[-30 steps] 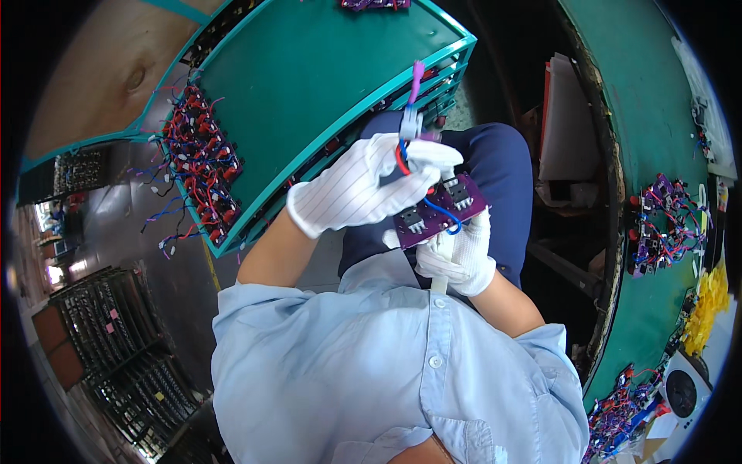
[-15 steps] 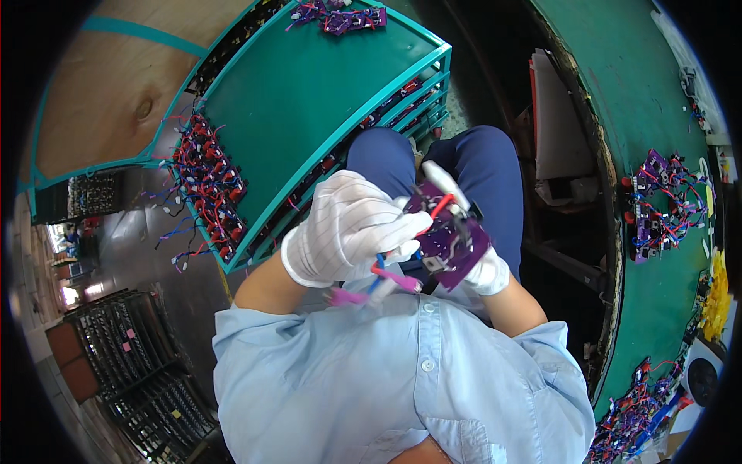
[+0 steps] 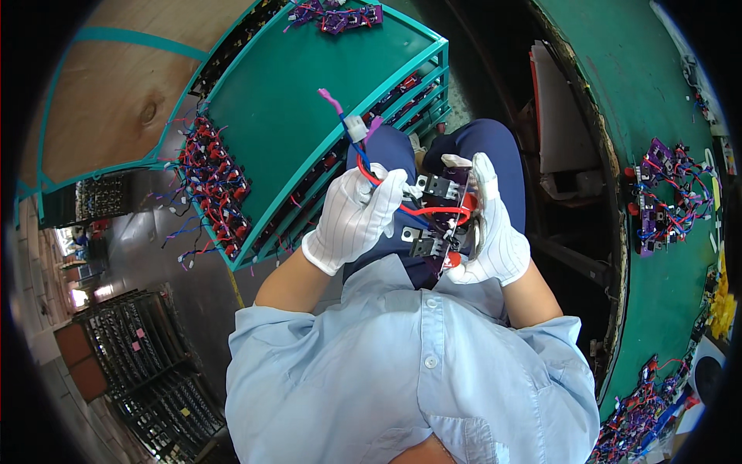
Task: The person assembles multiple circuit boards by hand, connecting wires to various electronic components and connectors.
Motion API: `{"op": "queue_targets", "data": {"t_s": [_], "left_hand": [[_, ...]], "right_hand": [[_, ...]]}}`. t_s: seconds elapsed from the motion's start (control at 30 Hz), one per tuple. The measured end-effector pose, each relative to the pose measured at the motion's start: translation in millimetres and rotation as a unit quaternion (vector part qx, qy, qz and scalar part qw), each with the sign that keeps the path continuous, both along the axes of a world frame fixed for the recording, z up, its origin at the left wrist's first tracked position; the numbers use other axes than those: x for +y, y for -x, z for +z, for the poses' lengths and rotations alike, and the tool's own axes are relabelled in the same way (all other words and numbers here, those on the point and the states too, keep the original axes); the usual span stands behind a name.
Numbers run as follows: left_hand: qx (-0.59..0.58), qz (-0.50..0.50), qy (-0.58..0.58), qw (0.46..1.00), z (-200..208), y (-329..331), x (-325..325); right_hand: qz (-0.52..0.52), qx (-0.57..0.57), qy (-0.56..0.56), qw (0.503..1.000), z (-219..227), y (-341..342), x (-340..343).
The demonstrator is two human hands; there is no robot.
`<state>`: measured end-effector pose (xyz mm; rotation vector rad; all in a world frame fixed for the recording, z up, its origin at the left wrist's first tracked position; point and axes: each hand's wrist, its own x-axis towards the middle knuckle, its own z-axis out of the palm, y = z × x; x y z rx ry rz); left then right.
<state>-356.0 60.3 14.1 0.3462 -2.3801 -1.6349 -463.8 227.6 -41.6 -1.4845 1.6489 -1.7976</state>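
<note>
Both my hands wear white striped gloves and are over my lap. In my right hand (image 3: 495, 243) is a purple circuit board (image 3: 457, 189), gripped by its edges and tilted so that its black components and red parts face left. My left hand (image 3: 357, 213) is closed round the red and blue wires (image 3: 369, 172) that run from the board. Their far end sticks up past my fingers, with a white connector (image 3: 355, 129) and pink-sleeved tips (image 3: 328, 99).
A green-topped rack (image 3: 309, 100) stands ahead on the left, with a row of wired boards (image 3: 212, 185) along its left edge and a few boards (image 3: 340, 17) at its far end. On the right, a green bench (image 3: 665, 301) carries wired board piles (image 3: 671, 193).
The board has been turned from showing its purple face to showing its component side. My left hand has moved off the board onto the wires, whose ends now point up and away.
</note>
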Motion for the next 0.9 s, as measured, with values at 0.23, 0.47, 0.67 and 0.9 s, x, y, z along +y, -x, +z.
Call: {"op": "queue_targets", "data": {"t_s": [0.23, 0.47, 0.67, 0.9], "left_hand": [[0.063, -0.012, 0.198, 0.978, -8.3, 16.8, -13.2], [0.203, -0.317, -0.093, 0.922, -13.9, 7.5, -24.4], [0.242, -0.217, 0.280, 0.903, 1.2, 8.7, -14.2], [0.097, -0.023, 0.075, 0.992, -18.8, -13.2, -25.3]], "right_hand": [[-0.148, 0.290, -0.020, 0.945, -6.4, -6.4, -7.1], [0.052, -0.381, 0.056, 0.921, -5.3, 2.7, -12.9], [0.244, -0.641, -0.099, 0.721, -22.7, -6.4, -13.5], [0.044, 0.166, -0.194, 0.966, 34.0, 11.3, -15.2]]}}
